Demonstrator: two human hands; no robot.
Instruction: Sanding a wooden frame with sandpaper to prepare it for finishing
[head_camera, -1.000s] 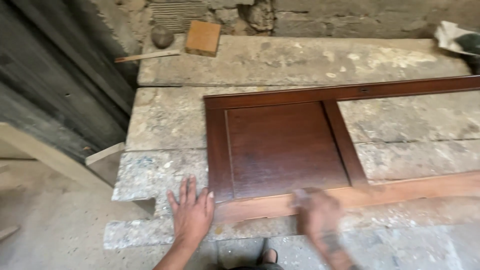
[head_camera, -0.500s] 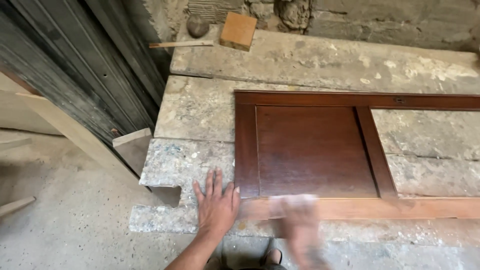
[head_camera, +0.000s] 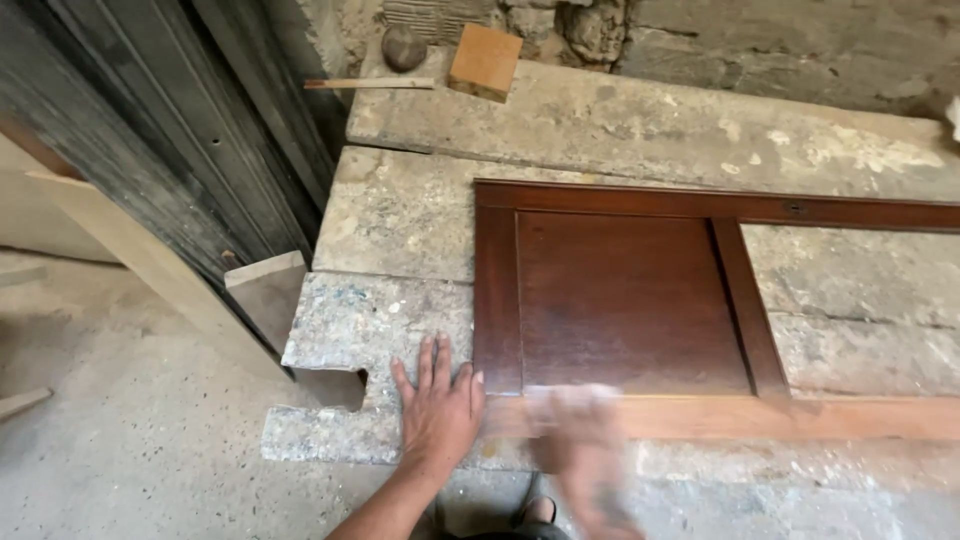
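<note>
Left hand lying flat, fingers spread, on grey stone bench beside dark brown panelled wooden frame; right hand blurring over its pale rail, grip indiscernible

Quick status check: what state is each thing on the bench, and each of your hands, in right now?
Left hand: flat, fingers spread, on the bench beside the frame's corner.
Right hand: motion-blurred over the frame's near rail; grip unclear.
Wooden door frame: lying flat, near rail paler.
Wood block: resting tilted at the wall.
Workbench: rough, dusty.

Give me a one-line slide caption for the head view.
Left hand flat on the workbench beside a dark wooden door frame; blurred right hand over its pale lower rail.
</note>
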